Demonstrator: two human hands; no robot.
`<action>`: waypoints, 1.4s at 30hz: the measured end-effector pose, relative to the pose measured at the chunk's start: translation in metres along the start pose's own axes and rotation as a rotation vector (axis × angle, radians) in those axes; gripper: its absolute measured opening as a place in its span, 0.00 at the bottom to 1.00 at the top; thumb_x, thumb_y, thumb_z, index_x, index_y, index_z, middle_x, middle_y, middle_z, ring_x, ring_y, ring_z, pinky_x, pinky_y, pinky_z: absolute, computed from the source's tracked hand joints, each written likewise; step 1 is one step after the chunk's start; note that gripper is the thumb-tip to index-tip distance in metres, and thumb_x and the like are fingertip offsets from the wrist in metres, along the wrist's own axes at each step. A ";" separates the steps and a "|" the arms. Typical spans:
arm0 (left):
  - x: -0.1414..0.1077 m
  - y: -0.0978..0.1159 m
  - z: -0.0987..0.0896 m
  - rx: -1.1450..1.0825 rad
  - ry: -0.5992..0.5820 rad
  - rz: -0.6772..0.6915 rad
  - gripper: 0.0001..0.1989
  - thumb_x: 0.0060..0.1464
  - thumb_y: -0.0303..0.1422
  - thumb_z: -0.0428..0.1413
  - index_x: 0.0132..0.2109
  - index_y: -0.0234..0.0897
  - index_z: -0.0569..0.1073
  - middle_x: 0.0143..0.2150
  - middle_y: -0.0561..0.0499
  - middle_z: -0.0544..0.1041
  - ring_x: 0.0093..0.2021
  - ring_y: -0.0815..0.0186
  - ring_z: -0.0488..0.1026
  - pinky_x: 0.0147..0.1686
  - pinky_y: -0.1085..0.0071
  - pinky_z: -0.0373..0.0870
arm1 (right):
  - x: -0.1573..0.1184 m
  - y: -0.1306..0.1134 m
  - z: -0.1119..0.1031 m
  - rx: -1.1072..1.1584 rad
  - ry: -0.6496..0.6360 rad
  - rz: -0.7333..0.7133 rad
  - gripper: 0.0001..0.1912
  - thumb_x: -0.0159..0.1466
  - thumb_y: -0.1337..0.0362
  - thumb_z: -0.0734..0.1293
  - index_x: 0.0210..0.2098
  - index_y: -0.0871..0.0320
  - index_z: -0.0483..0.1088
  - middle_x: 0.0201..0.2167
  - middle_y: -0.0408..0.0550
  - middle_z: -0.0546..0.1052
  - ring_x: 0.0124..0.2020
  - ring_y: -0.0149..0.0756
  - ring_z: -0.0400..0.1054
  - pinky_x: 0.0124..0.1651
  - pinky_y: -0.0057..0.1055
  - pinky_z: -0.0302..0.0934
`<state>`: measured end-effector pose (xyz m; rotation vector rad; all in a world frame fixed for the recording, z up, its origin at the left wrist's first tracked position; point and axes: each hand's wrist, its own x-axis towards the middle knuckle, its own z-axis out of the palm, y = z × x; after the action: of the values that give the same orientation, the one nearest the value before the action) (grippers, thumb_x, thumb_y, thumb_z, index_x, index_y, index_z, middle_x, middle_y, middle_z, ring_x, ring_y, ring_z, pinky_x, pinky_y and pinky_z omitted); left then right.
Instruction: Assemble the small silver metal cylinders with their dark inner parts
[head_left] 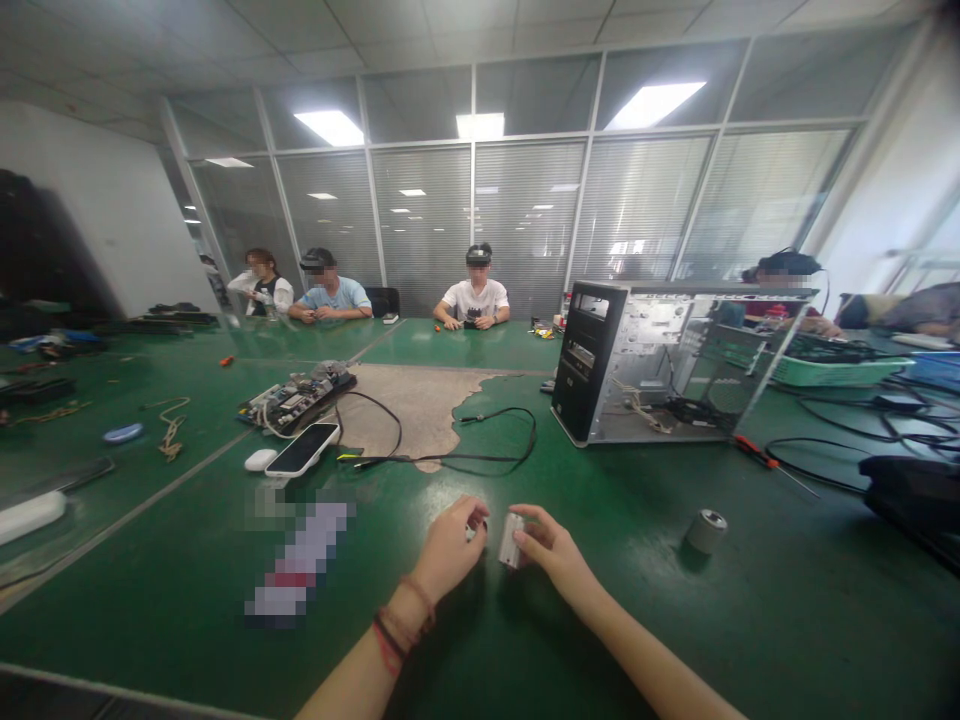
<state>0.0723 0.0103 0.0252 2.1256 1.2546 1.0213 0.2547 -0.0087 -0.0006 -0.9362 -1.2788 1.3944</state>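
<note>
My right hand [546,545] grips a small silvery metal block [511,541] between thumb and fingers, holding it upright just above the green table. Beside it, my left hand [454,540] is curled, with thumb and fingers closed around something small with a dark edge; most of it is hidden by the fingers. A narrow gap separates the two hands. Bands circle my left wrist. To the right, a short silvery metal cylinder [706,531] with a hole in its top stands on the table.
An opened computer case [581,365] stands right of centre, with a screwdriver [757,453] near it. A black cable [450,459], a white-edged phone [304,449] and a circuit board [296,398] lie ahead and left. Several people sit around the far side.
</note>
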 end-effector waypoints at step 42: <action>0.002 0.010 0.021 -0.913 -0.301 -0.528 0.20 0.49 0.45 0.56 0.42 0.33 0.69 0.27 0.51 0.74 0.24 0.71 0.72 0.26 0.74 0.66 | 0.000 0.002 0.001 0.547 -0.015 0.413 0.15 0.58 0.59 0.67 0.40 0.65 0.69 0.34 0.54 0.79 0.35 0.34 0.74 0.41 0.27 0.66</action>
<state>0.0945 0.0072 0.0200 1.1115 0.8690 0.7738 0.2533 -0.0094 -0.0022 -0.8266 -0.6634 1.9443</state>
